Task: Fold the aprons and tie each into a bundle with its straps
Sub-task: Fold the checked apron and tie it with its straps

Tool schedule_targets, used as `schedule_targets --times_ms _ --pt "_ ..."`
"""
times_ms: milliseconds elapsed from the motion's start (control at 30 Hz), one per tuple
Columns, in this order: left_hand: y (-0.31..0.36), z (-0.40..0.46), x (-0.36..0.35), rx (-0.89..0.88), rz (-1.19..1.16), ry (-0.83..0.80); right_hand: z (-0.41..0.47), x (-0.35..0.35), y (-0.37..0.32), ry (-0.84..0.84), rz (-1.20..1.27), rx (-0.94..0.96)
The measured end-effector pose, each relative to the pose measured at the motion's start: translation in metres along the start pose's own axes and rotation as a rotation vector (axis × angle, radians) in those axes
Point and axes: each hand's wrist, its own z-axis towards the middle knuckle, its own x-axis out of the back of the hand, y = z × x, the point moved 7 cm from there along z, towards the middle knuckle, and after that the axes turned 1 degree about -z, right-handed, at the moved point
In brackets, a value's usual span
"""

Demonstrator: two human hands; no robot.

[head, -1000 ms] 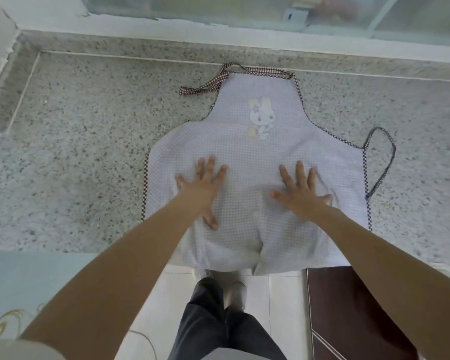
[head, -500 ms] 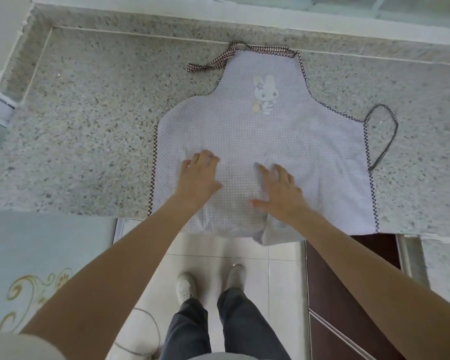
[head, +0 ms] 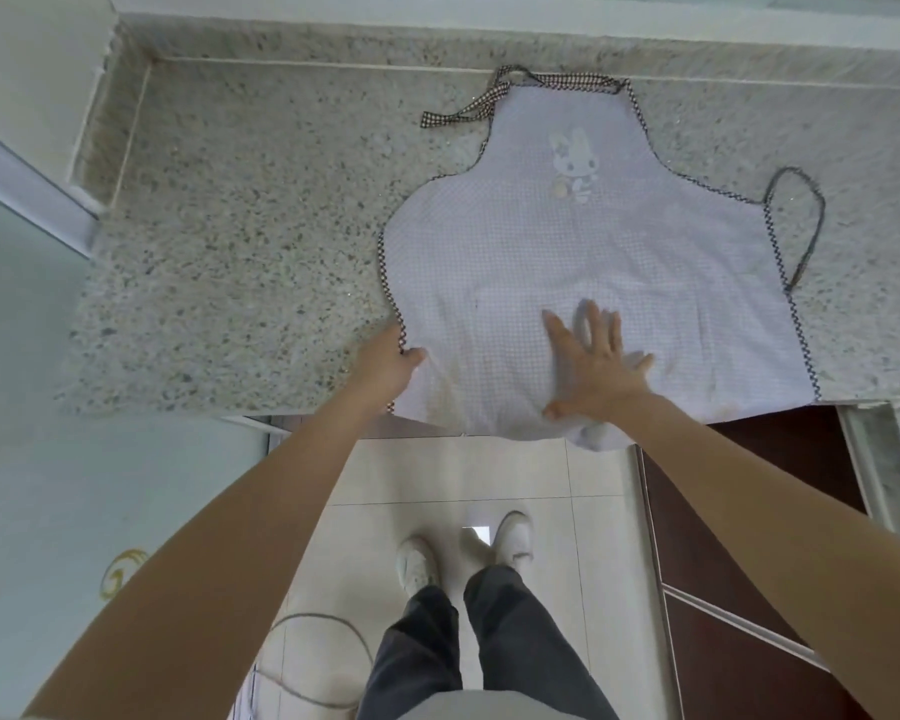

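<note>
The apron's left hem is pinched by the left hand; its middle is pressed flat by the spread right hand.

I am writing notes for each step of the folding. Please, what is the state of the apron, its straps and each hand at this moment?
apron: spread flat on the counter, unfolded, bottom hem hanging over the front edge
neck strap: untied, lying loose at the top
side strap: untied, lying in a loop
left hand: grips the apron's left edge
right hand: flat, fingers spread, pressing on the apron
</note>
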Motion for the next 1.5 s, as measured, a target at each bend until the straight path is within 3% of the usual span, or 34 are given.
schedule_targets --times_ms 100,200,267,433,500,567,700,800,933,1033,1167,1233,1367,1500 --pt "0.011 -0.011 -0.001 -0.055 -0.070 -0.084 -0.009 -0.012 -0.030 -0.038 0.161 0.112" --pt "0.023 -0.027 -0.014 0.038 -0.279 -0.339 -0.009 -0.023 -0.036 -0.088 0.193 0.079" --pt "0.031 -0.032 -0.022 0.072 -0.298 -0.436 -0.013 -0.017 -0.036 -0.081 0.251 0.072" --pt "0.071 -0.037 -0.048 -0.004 -0.208 -0.477 -0.042 0.033 -0.033 0.084 1.047 0.123" --pt "0.091 -0.042 -0.063 -0.043 -0.180 -0.496 -0.052 0.049 -0.030 0.076 1.236 0.128" --pt "0.113 -0.049 -0.080 -0.093 -0.201 -0.551 -0.056 0.064 -0.021 0.151 1.243 0.160" --pt "0.144 -0.053 -0.109 -0.081 -0.273 -0.639 -0.053 0.082 0.032 0.353 1.213 0.055" --pt "0.166 -0.043 -0.124 -0.144 -0.201 -0.554 -0.059 0.089 0.078 0.410 1.389 -0.035" --pt "0.194 -0.015 -0.139 -0.329 0.148 -0.165 -0.059 0.095 0.144 0.493 1.557 -0.124" --pt "0.206 0.007 -0.169 -0.394 0.500 -0.050 -0.053 0.096 0.197 0.572 1.476 -0.140" --pt "0.200 0.031 -0.217 -0.280 0.711 -0.128 -0.043 0.096 0.249 0.613 1.257 -0.053" --pt "0.194 0.038 -0.233 -0.222 0.737 -0.166 -0.034 0.088 0.267 0.576 1.216 -0.028" --pt "0.184 0.048 -0.248 -0.186 0.913 -0.175 -0.011 0.063 0.301 0.458 1.013 -0.148" --pt "0.184 0.046 -0.254 -0.098 0.974 -0.187 0.004 0.050 0.303 0.279 0.777 -0.050"
